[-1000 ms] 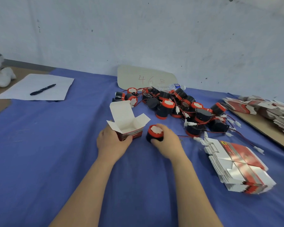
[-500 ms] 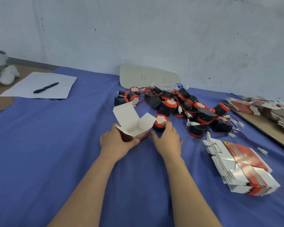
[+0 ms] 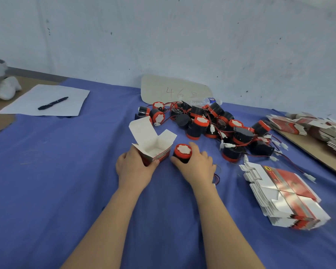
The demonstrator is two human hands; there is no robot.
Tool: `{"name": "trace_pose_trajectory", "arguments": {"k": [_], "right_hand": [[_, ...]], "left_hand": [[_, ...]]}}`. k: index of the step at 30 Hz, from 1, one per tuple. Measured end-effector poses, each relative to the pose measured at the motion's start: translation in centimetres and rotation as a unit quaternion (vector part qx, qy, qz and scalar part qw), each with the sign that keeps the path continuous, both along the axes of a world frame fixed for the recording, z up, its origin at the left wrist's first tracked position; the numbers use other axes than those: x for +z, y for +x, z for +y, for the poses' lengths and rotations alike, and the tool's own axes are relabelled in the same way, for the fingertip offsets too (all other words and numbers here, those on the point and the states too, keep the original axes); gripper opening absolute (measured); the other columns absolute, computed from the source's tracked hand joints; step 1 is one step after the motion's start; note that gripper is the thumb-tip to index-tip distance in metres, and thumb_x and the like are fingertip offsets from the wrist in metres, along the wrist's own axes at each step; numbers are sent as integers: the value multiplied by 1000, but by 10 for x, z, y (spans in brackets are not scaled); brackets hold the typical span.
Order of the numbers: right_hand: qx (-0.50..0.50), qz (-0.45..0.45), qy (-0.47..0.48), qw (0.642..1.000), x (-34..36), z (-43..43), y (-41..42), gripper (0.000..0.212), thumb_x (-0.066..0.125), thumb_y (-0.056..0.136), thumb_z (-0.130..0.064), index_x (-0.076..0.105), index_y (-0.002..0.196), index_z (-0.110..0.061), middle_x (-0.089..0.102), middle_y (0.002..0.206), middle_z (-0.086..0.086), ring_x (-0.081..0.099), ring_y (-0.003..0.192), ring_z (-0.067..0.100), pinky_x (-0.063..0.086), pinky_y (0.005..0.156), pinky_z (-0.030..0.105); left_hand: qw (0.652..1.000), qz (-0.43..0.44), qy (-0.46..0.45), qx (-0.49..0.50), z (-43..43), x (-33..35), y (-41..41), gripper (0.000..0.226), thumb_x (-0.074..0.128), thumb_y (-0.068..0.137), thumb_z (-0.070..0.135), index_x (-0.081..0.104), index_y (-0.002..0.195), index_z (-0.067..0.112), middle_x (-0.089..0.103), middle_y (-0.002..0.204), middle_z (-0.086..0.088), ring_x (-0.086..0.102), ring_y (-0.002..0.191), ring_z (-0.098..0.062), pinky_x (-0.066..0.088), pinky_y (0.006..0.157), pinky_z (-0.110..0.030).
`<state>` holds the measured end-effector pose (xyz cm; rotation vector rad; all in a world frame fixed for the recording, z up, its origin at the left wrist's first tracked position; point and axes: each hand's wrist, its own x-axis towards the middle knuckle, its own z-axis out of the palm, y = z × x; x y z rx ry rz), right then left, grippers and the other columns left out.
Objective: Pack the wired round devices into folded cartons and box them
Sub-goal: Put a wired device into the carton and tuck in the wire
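An open red-and-white carton (image 3: 153, 146) stands upright on the blue cloth, its white flaps raised. My left hand (image 3: 133, 167) grips its near left side. Just right of it a black round device with a red rim and white top (image 3: 182, 152) stands upright, and my right hand (image 3: 197, 166) curls around it. Its red and black wire (image 3: 216, 178) trails out behind my right wrist. A heap of several more wired devices (image 3: 211, 123) lies beyond.
A stack of flat red-and-white cartons (image 3: 283, 195) lies at the right. More flat cartons (image 3: 308, 129) sit on a brown board at the far right. Paper with a black pen (image 3: 52, 103) lies far left. A card marked "46" (image 3: 175, 92) leans on the wall.
The device in my right hand has come back down and nearer, from beside the carton's far flap to the cloth just right of the carton. My left hand keeps holding the carton.
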<state>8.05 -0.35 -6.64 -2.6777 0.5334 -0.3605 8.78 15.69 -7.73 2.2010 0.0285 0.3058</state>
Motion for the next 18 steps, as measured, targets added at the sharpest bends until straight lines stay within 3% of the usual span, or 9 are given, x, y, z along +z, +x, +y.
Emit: {"name": "trace_pose_trajectory", "arguments": {"k": [3, 5, 7, 8, 10, 12, 14, 18], "right_hand": [[-20, -37, 27, 999, 8, -5, -2, 65, 64, 81, -54, 41, 134, -25, 49, 128, 7, 45, 120, 31, 34, 98, 44], [-36, -156, 93, 983, 19, -10, -5, 66, 70, 82, -39, 40, 138, -20, 49, 133, 6, 45, 123, 29, 37, 100, 44], [16, -294, 140, 945, 30, -8, -8, 71, 71, 83, -27, 35, 144, -19, 47, 136, 6, 41, 125, 25, 35, 104, 36], [59, -321, 132, 936, 35, -4, -10, 73, 71, 83, -24, 33, 146, -20, 46, 135, 5, 38, 123, 22, 31, 103, 30], [145, -286, 95, 942, 39, 9, -13, 76, 68, 82, -20, 31, 148, -24, 45, 131, 4, 33, 115, 19, 26, 97, 23], [201, -187, 57, 960, 32, 19, -13, 74, 63, 82, -24, 30, 148, -27, 44, 130, 5, 33, 116, 21, 25, 95, 25], [214, -97, 5, 972, 23, 23, -11, 68, 57, 88, -34, 28, 149, -27, 45, 135, 5, 35, 122, 26, 28, 98, 32], [188, -89, -18, 978, 16, 25, -8, 55, 44, 95, -47, 38, 144, -25, 54, 134, 3, 43, 123, 24, 26, 99, 36]], "left_hand": [[1000, 3, -5, -7, 1, 1, 0, 52, 74, 76, 43, 53, 115, 16, 64, 116, -2, 52, 116, -28, 44, 94, -44], [1000, 11, -7, -19, 3, 3, 0, 52, 75, 74, 45, 55, 113, 19, 65, 113, 1, 53, 114, -27, 47, 91, -44], [998, 28, -9, -47, 3, 5, -1, 47, 76, 71, 50, 54, 105, 26, 63, 102, 9, 54, 111, -25, 48, 88, -40], [997, 38, -7, -65, 1, 5, -2, 44, 76, 69, 53, 51, 98, 31, 58, 93, 15, 53, 109, -23, 47, 85, -37], [995, 45, 1, -90, -3, 8, -5, 40, 75, 67, 57, 44, 83, 38, 45, 80, 24, 53, 102, -21, 43, 77, -33], [994, 40, 11, -98, -5, 9, -6, 37, 75, 68, 55, 43, 76, 39, 45, 75, 21, 55, 96, -22, 43, 73, -32], [994, 35, 21, -105, -3, 9, -6, 32, 74, 71, 50, 46, 81, 37, 50, 76, 18, 57, 92, -23, 48, 74, -34], [993, 28, 13, -115, -2, 10, -8, 34, 74, 72, 49, 47, 90, 38, 57, 85, 13, 57, 91, -21, 49, 79, -36]]}}
